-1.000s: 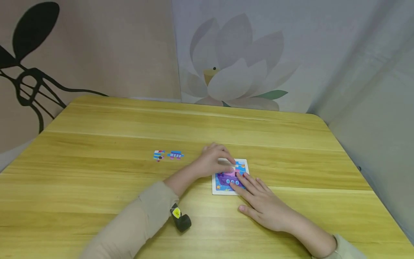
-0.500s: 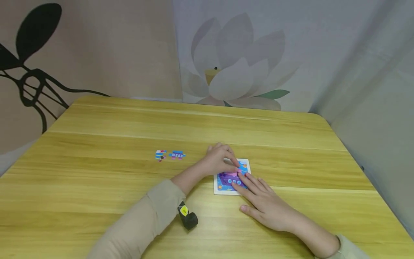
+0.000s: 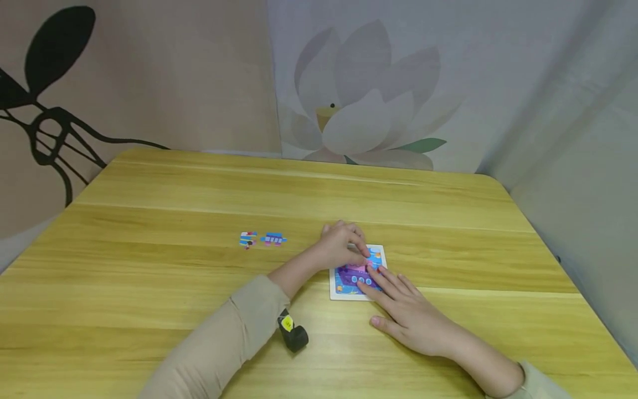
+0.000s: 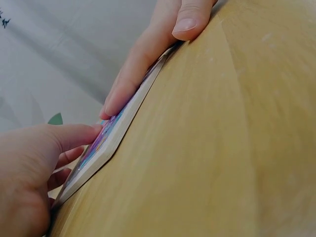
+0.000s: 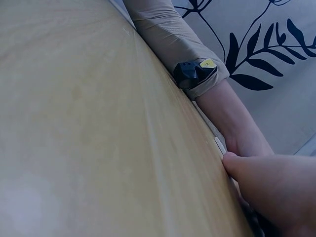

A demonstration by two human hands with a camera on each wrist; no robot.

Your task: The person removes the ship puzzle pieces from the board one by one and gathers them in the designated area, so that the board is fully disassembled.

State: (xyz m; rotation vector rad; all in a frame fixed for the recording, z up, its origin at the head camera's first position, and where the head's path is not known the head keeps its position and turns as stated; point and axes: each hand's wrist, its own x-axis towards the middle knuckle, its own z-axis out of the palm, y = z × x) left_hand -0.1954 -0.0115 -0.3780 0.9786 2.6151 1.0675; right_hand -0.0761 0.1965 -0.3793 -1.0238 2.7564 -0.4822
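Observation:
A small jigsaw puzzle in a white frame [image 3: 353, 296], showing a purple ship on blue, lies flat on the wooden table. My left hand [image 3: 340, 247] reaches over its upper left side. Its thumb and index fingertips come close together on the picture; whether a piece is between them is hidden. In the left wrist view the left thumb [image 4: 76, 136] touches the puzzle's face. Straight fingers of my right hand [image 3: 406, 316] rest on the puzzle's lower right part, the thumb apart on the table. Two loose puzzle pieces lie left of the hands, one striped [image 3: 247, 239] and one purple-blue [image 3: 273, 239].
The wooden table [image 3: 149, 221] stretches far to both sides. A black wrist camera [image 3: 294, 335] with a yellow label sits at the left cuff, just above the table. Behind the table stands a wall [image 3: 219, 72] with flower and leaf drawings.
My left hand has shifted slightly right across the puzzle, and its thumb and index fingertips have come closer together. The right hand stays in place on the puzzle. The loose pieces lie as before.

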